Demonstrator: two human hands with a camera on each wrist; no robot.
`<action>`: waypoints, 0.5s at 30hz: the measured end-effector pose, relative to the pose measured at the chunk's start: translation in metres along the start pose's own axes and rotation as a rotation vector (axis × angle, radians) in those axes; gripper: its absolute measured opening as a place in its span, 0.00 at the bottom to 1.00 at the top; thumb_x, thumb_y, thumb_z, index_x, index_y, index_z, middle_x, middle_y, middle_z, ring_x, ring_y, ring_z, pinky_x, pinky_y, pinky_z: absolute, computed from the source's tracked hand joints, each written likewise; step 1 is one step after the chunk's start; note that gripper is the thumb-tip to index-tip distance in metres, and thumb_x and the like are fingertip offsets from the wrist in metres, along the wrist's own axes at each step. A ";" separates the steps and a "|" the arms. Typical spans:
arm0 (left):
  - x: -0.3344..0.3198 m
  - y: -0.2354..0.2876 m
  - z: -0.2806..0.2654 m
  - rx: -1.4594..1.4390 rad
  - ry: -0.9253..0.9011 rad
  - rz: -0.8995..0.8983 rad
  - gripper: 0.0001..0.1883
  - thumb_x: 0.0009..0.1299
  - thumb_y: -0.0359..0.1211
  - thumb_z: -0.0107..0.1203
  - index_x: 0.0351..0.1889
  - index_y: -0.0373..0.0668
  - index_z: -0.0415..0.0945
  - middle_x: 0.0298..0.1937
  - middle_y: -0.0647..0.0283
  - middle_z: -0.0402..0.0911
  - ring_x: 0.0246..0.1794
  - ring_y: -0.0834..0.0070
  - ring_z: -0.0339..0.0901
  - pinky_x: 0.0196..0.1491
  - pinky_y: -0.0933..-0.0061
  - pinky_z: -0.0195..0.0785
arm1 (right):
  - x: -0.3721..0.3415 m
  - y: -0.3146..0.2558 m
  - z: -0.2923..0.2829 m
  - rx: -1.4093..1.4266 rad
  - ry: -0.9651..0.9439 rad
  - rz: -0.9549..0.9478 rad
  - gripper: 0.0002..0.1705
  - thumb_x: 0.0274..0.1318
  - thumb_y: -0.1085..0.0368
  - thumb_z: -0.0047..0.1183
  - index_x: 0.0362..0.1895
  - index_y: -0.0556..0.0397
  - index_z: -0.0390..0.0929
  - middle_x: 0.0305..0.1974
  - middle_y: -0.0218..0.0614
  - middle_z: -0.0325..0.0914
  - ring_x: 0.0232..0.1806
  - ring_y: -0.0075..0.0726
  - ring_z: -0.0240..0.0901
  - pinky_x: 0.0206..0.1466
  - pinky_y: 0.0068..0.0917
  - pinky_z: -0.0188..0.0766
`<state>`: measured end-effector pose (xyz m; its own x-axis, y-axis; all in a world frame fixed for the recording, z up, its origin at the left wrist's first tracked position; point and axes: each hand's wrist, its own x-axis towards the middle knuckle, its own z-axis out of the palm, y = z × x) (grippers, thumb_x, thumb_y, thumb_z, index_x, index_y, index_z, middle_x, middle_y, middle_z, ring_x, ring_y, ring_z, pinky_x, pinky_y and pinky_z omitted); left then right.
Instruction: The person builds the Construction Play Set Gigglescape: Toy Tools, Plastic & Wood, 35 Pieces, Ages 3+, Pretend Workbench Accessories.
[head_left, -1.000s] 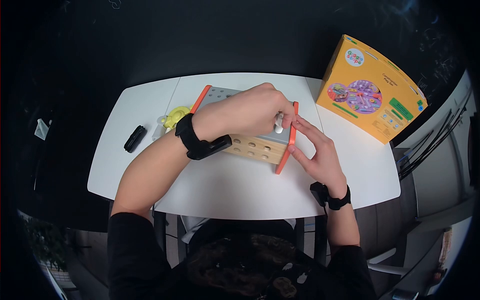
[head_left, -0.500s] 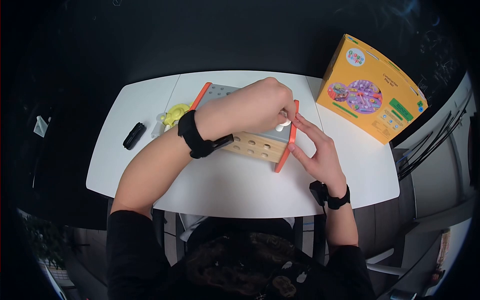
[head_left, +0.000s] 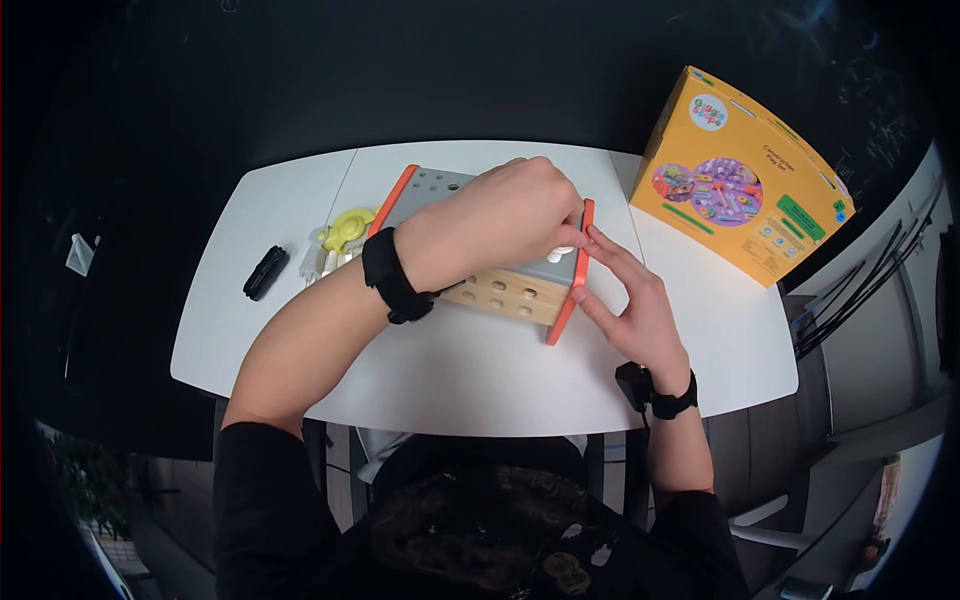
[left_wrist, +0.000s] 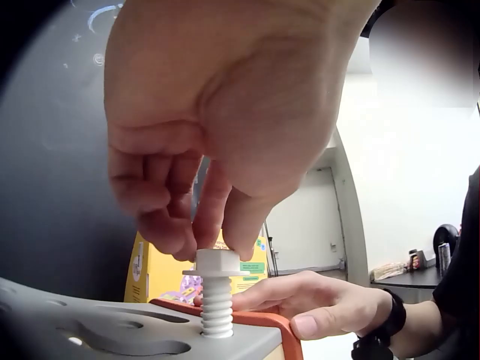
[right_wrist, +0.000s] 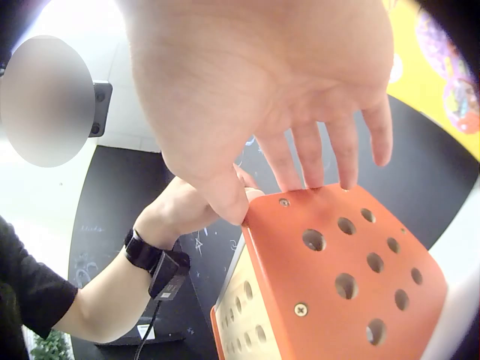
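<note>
A toy workbench with a grey top, wooden side and orange end panels stands on the table. The left hand reaches across its top. In the left wrist view the left hand pinches the head of a white threaded bolt, upright in the grey top near the orange end. The right hand rests on the right end panel. In the right wrist view the right hand touches that panel's edge with thumb and fingertips, its fingers extended.
A yellow toy box stands at the table's back right. Yellow-green pieces and pale pieces lie beside the workbench's left end, partly hidden by the left arm. A black object lies at the left of the white table.
The left hand has turned at the wrist and its fingers are lower over the bolt. The workbench has shifted slightly left in the head view. The right hand stays against the end panel.
</note>
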<state>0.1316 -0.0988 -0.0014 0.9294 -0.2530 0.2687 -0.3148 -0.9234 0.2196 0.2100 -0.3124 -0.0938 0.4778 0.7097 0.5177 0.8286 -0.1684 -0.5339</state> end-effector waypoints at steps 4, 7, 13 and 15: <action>-0.001 -0.005 0.000 -0.135 -0.010 0.050 0.08 0.65 0.27 0.63 0.40 0.36 0.85 0.35 0.53 0.84 0.38 0.54 0.82 0.45 0.59 0.75 | -0.001 0.000 0.001 0.000 -0.004 0.012 0.29 0.57 0.56 0.66 0.61 0.53 0.80 0.66 0.46 0.75 0.67 0.52 0.73 0.68 0.40 0.71; -0.003 -0.007 0.000 -0.173 0.002 0.160 0.08 0.64 0.22 0.59 0.40 0.36 0.84 0.37 0.51 0.84 0.44 0.53 0.81 0.49 0.58 0.74 | -0.001 0.000 0.001 0.000 -0.006 0.015 0.29 0.57 0.56 0.66 0.61 0.53 0.80 0.66 0.46 0.75 0.67 0.52 0.74 0.68 0.40 0.71; -0.002 -0.007 0.005 -0.313 0.055 0.220 0.12 0.60 0.18 0.49 0.39 0.35 0.80 0.38 0.49 0.82 0.44 0.53 0.80 0.49 0.57 0.74 | -0.002 0.002 0.002 0.010 -0.002 0.021 0.29 0.57 0.56 0.66 0.61 0.54 0.79 0.67 0.46 0.75 0.67 0.52 0.74 0.68 0.39 0.71; -0.003 -0.002 0.009 -0.067 0.286 0.129 0.06 0.63 0.23 0.53 0.35 0.34 0.80 0.33 0.51 0.81 0.38 0.54 0.81 0.44 0.58 0.75 | -0.002 0.001 0.002 -0.008 0.003 0.003 0.29 0.57 0.56 0.66 0.61 0.53 0.79 0.67 0.45 0.75 0.67 0.52 0.74 0.68 0.40 0.72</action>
<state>0.1316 -0.0994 -0.0112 0.7924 -0.2664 0.5488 -0.4470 -0.8658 0.2251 0.2096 -0.3125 -0.0968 0.4815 0.7070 0.5180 0.8293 -0.1763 -0.5302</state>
